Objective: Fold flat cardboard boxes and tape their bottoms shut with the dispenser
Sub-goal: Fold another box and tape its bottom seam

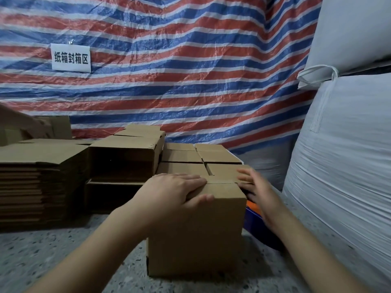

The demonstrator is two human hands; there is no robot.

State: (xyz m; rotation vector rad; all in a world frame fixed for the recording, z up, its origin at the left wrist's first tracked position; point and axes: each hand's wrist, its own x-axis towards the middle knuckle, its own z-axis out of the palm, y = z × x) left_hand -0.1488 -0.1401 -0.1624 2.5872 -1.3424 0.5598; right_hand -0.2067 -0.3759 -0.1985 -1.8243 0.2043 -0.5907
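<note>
Pressing flaps closed: left hand (176, 190) flat on near box (196, 229), fingers straight; right hand (257, 192) spread, blurred, at box's right edge. No tape visible on seam. Flat stack (38, 182) left remains.

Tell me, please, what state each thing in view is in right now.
Front cardboard box: erected, top flaps folded shut, no tape visible.
Left hand: flat, pressing the flaps.
Right hand: blurred, at the box's right edge.
Flat cardboard stack: unfolded.
Box behind: on its side, open.
</note>
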